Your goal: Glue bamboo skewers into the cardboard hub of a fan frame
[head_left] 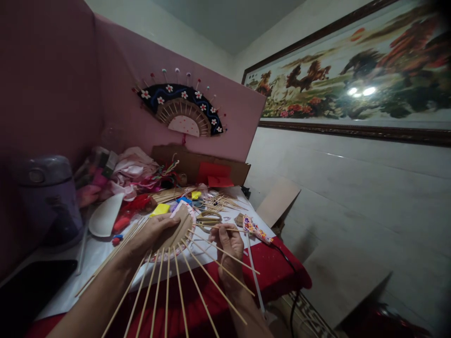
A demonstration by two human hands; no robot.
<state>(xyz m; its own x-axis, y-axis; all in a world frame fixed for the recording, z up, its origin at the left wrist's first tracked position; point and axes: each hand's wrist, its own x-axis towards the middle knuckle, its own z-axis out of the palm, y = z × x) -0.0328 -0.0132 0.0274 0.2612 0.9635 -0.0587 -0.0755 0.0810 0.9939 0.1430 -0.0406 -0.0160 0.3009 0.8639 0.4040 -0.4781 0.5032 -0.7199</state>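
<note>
My left hand (167, 225) is closed on a half-round cardboard piece (179, 231) with a pink-white edging, holding it tilted above the table. Several thin bamboo sticks (167, 286) fan out from its curved edge toward me and to the right. My right hand (228, 241) pinches one bamboo stick (203, 226) at the right side of the cardboard, thumb and fingers together. That stick's inner end meets the edging; whether it is fixed there I cannot tell. Just behind the cardboard lie scissors (208, 217) with olive handles.
A finished-looking decorated fan (185, 105) hangs on the pink board. Behind my hands lie loose sticks (225, 203), yellow packets (160, 210) and pink cloth (134, 164). A purple bottle (49, 202) and dark phone (38, 286) are left; a flower-patterned tool (256, 228) with a cord is right.
</note>
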